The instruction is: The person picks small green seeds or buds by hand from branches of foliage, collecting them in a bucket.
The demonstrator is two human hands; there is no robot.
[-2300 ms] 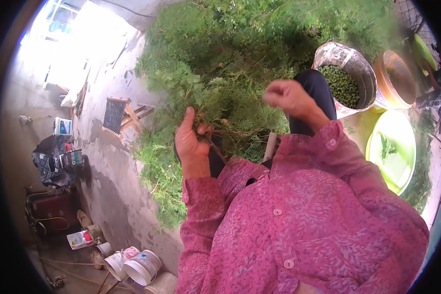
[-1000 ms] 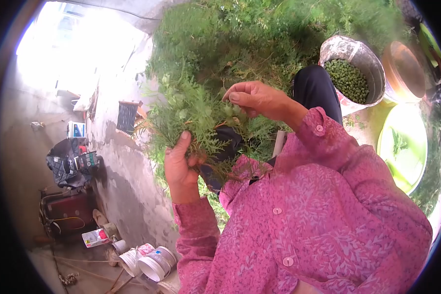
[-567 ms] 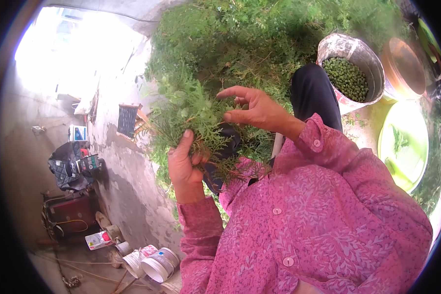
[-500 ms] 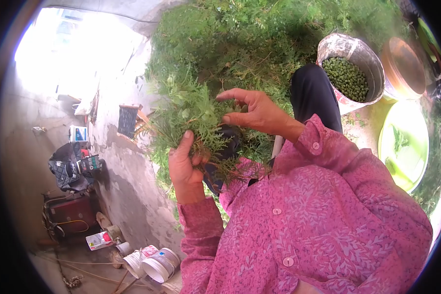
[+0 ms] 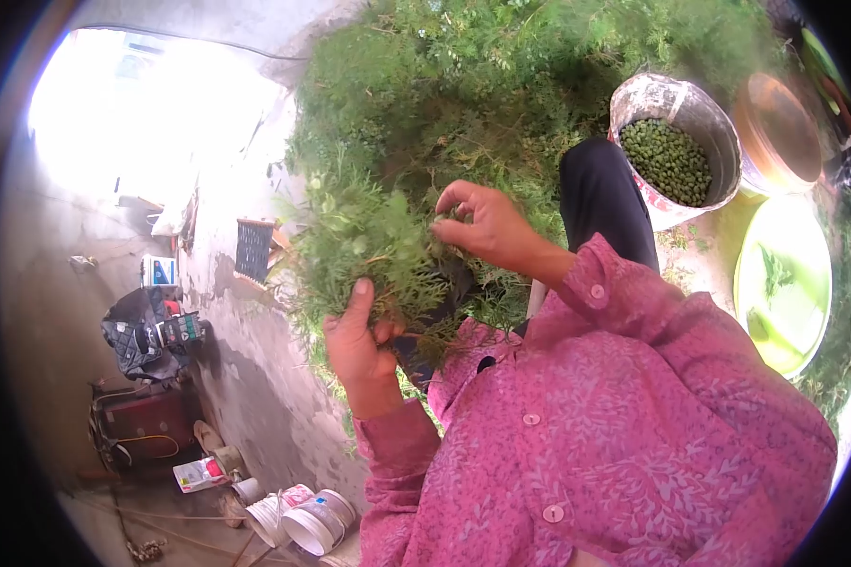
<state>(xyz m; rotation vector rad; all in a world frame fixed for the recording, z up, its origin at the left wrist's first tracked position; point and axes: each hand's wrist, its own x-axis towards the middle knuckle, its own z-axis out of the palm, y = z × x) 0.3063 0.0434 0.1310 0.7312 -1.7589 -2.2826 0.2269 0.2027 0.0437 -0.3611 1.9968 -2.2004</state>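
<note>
Holding a feathery green evergreen spray in front of the body, left of centre; the left hand has its grip closed on the stems at the near end, thumb laid over the top, foliage fanning out to the far side; the right hand sits at the spray's right edge, thumb and forefinger curled toward each other, tips close; cannot tell whether anything small is pinched between them.

Step in hand, by my reading: left hand steadies, right fingers pick over the foliage; next move seems to call for a fine fingertip pinch at one point on the spray, with the left grip firm so the stems do not swing; springy leaves could hide the spot or drag along.

About the hands: a broad heap of green leafy branches on the far side; a dark-trousered knee right of the right hand; past it, a pale, stained round bucket with small round green pieces inside; an orange-tan round tub just right of that; nearer, a lime-green round basin with a green sprig in it.
</note>
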